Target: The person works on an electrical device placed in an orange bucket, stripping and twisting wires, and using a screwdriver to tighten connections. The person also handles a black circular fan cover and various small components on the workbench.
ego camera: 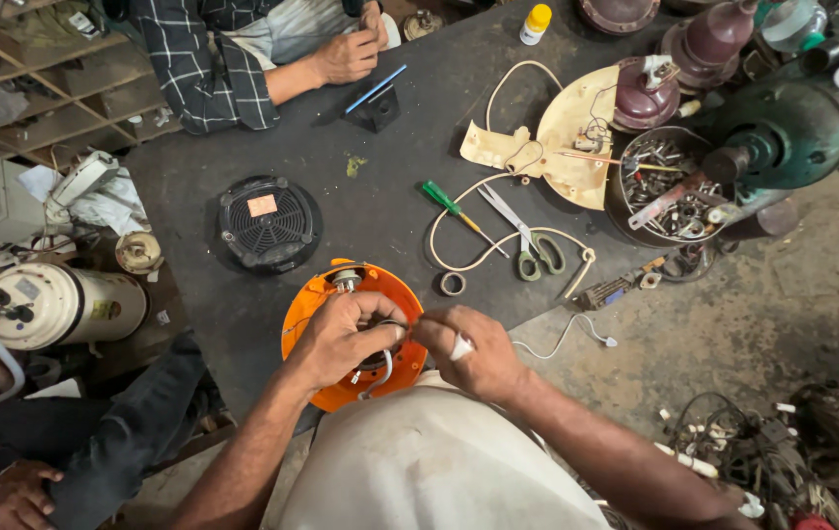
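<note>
Two hands at one orange round housing (313, 312), head view, near table edge. Left hand (341, 339): fingers curled tight, gripping the dark part at the housing's centre. Right hand (468, 351): thumb and forefinger pressed together, pinching a thin wire there; taped finger. Scissors (527, 240), green screwdriver (451, 204) lie beyond, apart.

The orange housing (313, 312) under the hands looks like smooth, slightly glossy plastic. The table (390, 196) has a dark, matt, dusty top. The scissors (522, 234) show bright metal blades and green plastic handles. The bowl (625, 211) holds shiny metal screws. The black fan grille (268, 223) looks matt plastic.
</note>
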Demonstrator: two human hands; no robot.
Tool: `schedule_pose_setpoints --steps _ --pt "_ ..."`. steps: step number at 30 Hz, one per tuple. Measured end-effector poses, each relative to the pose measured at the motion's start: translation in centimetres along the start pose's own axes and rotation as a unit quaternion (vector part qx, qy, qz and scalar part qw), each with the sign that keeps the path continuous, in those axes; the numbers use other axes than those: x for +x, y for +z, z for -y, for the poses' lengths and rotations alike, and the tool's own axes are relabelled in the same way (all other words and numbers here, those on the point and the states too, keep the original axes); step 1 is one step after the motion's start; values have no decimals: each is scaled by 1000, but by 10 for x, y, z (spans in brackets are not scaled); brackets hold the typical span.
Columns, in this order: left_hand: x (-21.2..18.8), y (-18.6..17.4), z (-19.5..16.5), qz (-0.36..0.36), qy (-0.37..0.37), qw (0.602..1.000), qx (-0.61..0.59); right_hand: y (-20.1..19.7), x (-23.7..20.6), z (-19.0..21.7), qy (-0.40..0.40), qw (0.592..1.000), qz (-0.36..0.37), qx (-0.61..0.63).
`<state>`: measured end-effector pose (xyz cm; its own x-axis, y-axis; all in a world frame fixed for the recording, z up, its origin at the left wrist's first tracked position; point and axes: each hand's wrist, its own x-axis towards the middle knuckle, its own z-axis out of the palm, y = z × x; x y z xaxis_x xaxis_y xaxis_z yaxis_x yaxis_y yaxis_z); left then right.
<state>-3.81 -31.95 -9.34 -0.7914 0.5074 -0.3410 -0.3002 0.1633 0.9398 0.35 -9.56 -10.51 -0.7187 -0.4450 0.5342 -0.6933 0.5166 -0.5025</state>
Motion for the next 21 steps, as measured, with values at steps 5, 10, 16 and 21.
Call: schedule_pose_setpoints --steps 5,10,16,21 --pt "-1 1 1 -1 -4 1000 28 2 2 10 149 984 21 96" --pt "-4 1 -1 1 6 998 68 3 -4 4 399 845 86 345" --pt "-3 2 0 4 9 1000 13 2 -5 13 91 995 -30 39" --pt "-4 4 -2 -3 28 998 60 10 -5 22 238 952 -41 191"
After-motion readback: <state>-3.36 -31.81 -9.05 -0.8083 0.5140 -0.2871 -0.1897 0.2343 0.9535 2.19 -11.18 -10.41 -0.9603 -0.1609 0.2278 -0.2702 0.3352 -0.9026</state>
